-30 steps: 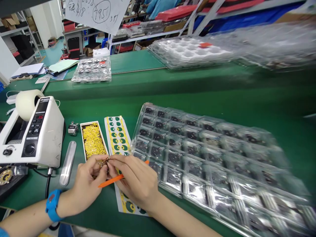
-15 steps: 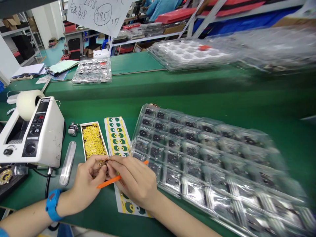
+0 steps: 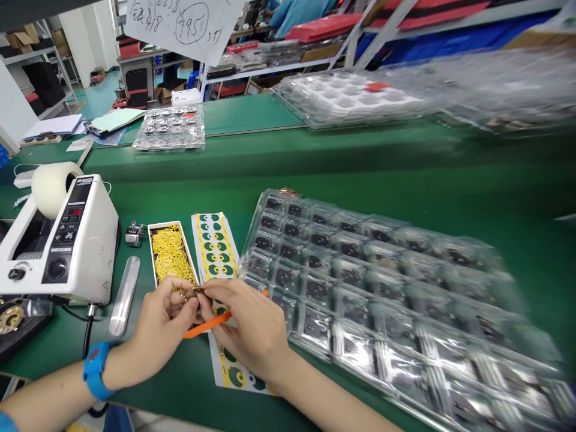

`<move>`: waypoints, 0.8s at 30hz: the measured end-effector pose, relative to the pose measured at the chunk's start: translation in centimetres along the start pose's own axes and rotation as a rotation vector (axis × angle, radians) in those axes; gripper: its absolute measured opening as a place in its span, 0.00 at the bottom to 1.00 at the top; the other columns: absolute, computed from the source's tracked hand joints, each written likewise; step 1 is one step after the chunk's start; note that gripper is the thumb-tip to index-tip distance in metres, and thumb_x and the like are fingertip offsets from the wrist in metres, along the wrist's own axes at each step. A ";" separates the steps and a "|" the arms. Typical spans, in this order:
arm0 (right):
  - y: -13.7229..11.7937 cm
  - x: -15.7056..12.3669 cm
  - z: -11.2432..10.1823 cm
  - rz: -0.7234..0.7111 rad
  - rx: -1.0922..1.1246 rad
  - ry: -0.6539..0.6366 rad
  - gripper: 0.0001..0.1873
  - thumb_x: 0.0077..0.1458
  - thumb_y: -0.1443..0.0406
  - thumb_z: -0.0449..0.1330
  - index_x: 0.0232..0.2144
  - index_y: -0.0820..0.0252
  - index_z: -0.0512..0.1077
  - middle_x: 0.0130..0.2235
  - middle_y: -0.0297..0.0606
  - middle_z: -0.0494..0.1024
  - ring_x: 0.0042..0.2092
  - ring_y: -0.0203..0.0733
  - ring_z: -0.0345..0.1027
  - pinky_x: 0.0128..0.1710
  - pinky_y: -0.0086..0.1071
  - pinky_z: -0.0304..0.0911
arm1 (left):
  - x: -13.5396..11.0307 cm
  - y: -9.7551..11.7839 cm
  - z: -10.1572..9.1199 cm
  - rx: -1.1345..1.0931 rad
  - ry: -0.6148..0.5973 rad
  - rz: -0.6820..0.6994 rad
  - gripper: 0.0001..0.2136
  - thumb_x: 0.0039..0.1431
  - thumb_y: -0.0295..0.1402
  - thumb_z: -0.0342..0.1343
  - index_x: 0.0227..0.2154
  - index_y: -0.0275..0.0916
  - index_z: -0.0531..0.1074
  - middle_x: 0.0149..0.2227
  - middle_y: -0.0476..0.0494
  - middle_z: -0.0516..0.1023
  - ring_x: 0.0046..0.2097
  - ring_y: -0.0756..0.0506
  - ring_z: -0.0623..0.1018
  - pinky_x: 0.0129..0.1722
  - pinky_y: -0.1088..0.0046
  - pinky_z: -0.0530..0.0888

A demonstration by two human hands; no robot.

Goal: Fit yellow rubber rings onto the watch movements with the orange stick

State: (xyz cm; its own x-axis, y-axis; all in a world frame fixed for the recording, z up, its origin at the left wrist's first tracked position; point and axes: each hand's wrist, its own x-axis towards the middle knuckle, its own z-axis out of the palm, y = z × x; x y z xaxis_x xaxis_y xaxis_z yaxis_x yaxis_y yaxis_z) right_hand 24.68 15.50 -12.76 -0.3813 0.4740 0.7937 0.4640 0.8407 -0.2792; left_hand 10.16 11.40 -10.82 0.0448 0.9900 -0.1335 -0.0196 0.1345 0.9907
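My left hand (image 3: 162,324), with a blue wristband (image 3: 93,370), pinches a small brass-coloured part (image 3: 192,293) at its fingertips. My right hand (image 3: 252,327) meets it from the right, fingers closed on the same part, and also holds a thin orange stick (image 3: 207,324) that slants down to the left. Both hands hover over a sticker sheet (image 3: 215,249) with green and yellow round labels. Just behind them lies a small white box of yellow rings (image 3: 170,251).
A clear blister tray of small dark parts (image 3: 387,288) fills the right of the green bench. A white tape dispenser (image 3: 58,240) stands at left, with a tally counter (image 3: 134,233) and a clear tube (image 3: 123,295) beside it. More trays (image 3: 170,127) lie behind.
The hands have stayed together on the small part with only slight finger shifts; the orange stick's tip has swung a little. The view has nudged slightly.
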 end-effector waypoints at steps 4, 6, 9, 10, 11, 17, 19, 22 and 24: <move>-0.1 0.0 0.1 0.013 0.002 0.020 0.06 0.58 0.75 0.55 0.37 0.62 0.65 0.29 0.41 0.78 0.29 0.39 0.72 0.29 0.31 0.67 | 0.3 -0.2 -0.2 -0.008 0.027 -0.047 0.08 0.56 0.36 0.56 0.29 0.38 0.66 0.22 0.51 0.72 0.25 0.52 0.70 0.24 0.78 0.64; -0.2 -0.1 0.1 0.003 -0.006 0.030 0.06 0.58 0.75 0.55 0.37 0.62 0.65 0.29 0.41 0.78 0.29 0.39 0.72 0.28 0.31 0.67 | 0.2 -0.3 -0.3 0.026 0.039 -0.042 0.07 0.55 0.36 0.57 0.28 0.38 0.67 0.22 0.52 0.71 0.24 0.52 0.69 0.24 0.78 0.63; -0.4 -0.2 0.2 -0.017 -0.006 0.049 0.06 0.58 0.74 0.55 0.37 0.62 0.64 0.28 0.41 0.77 0.28 0.39 0.71 0.27 0.30 0.66 | 0.0 -0.5 -0.4 0.051 0.043 -0.014 0.05 0.54 0.33 0.57 0.28 0.37 0.69 0.23 0.50 0.72 0.25 0.52 0.70 0.26 0.77 0.65; -0.4 -0.2 0.2 -0.022 -0.003 0.050 0.06 0.58 0.74 0.55 0.38 0.62 0.64 0.28 0.41 0.77 0.28 0.39 0.71 0.27 0.30 0.66 | 0.0 -0.4 -0.5 0.051 0.045 -0.009 0.05 0.53 0.33 0.58 0.28 0.37 0.69 0.24 0.50 0.73 0.26 0.51 0.71 0.26 0.77 0.67; -0.4 -0.3 0.2 -0.025 -0.001 0.046 0.07 0.58 0.75 0.55 0.39 0.62 0.64 0.29 0.41 0.78 0.28 0.39 0.71 0.27 0.30 0.66 | 0.0 -0.3 -0.5 0.051 0.050 -0.009 0.05 0.52 0.32 0.58 0.28 0.37 0.69 0.24 0.49 0.73 0.26 0.51 0.72 0.27 0.77 0.68; -0.8 0.0 -0.9 0.058 0.191 -0.029 0.10 0.58 0.69 0.56 0.43 0.61 0.64 0.32 0.41 0.77 0.29 0.39 0.71 0.26 0.29 0.65 | 0.8 0.5 -1.0 0.011 0.113 -0.020 0.07 0.45 0.32 0.62 0.24 0.36 0.69 0.21 0.51 0.71 0.24 0.53 0.68 0.24 0.79 0.65; -0.7 0.4 -1.6 0.152 0.326 -0.075 0.09 0.60 0.66 0.54 0.43 0.59 0.64 0.32 0.38 0.76 0.24 0.36 0.65 0.22 0.28 0.62 | 1.0 0.9 -1.2 -0.042 0.122 -0.030 0.08 0.44 0.32 0.63 0.23 0.36 0.69 0.21 0.53 0.70 0.24 0.53 0.68 0.25 0.79 0.65; -0.1 0.8 -2.3 0.255 0.416 -0.109 0.06 0.61 0.69 0.51 0.42 0.56 0.64 0.29 0.33 0.72 0.21 0.33 0.57 0.20 0.27 0.59 | 1.2 1.3 -1.5 -0.121 0.085 -0.112 0.10 0.44 0.33 0.63 0.24 0.37 0.67 0.20 0.53 0.70 0.21 0.53 0.70 0.24 0.76 0.68; 0.3 1.0 -2.5 0.250 0.403 -0.131 0.07 0.62 0.71 0.51 0.41 0.56 0.64 0.29 0.32 0.71 0.22 0.33 0.59 0.21 0.26 0.58 | 1.2 1.6 -1.6 -0.148 0.031 -0.160 0.10 0.45 0.35 0.62 0.24 0.38 0.66 0.19 0.53 0.70 0.19 0.51 0.71 0.21 0.75 0.68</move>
State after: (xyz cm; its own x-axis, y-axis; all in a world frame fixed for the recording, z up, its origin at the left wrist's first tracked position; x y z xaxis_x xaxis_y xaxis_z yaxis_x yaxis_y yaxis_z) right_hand 26.42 15.61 -10.70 -0.4076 0.6812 0.6082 0.2174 0.7193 -0.6598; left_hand 8.57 12.84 -9.43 0.0288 0.9561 -0.2915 -0.1611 0.2922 0.9427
